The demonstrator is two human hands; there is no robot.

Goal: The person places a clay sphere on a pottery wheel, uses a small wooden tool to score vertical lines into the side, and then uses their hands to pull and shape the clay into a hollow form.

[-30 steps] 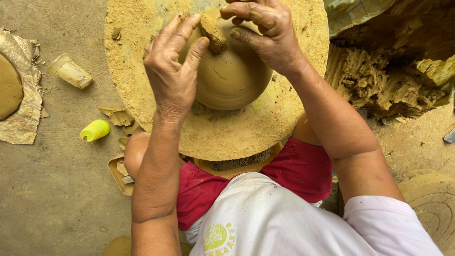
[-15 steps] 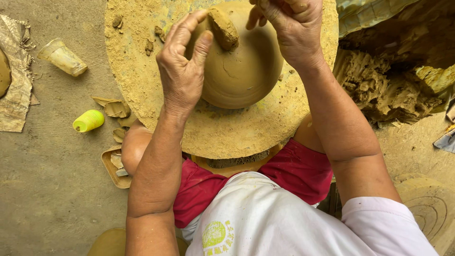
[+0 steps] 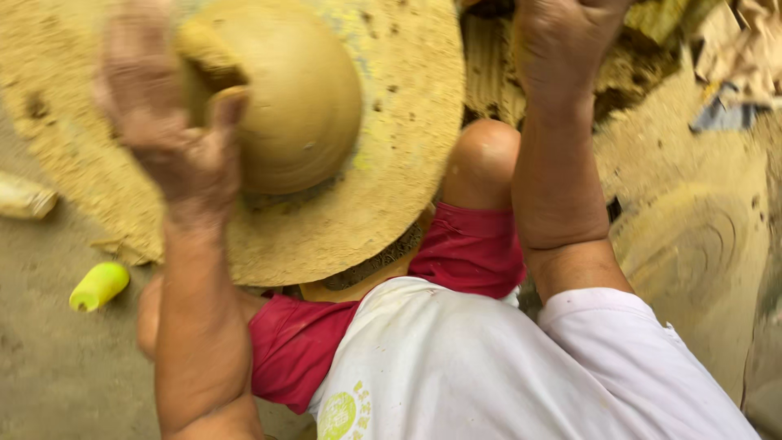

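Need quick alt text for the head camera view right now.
The left hand rests against a rounded clay form on a clay-caked round wheel. The right hand is raised over clay lumps, apart from it.

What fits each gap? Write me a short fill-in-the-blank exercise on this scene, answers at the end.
1. The left hand rests against the rounded clay ____ on the wheel.
2. The right hand is ____ the clay dome, raised near the top edge.
3. The small object on the floor at the left is coloured ____.
4. The shorts are ____.

Missing words: dome; off; yellow-green; red
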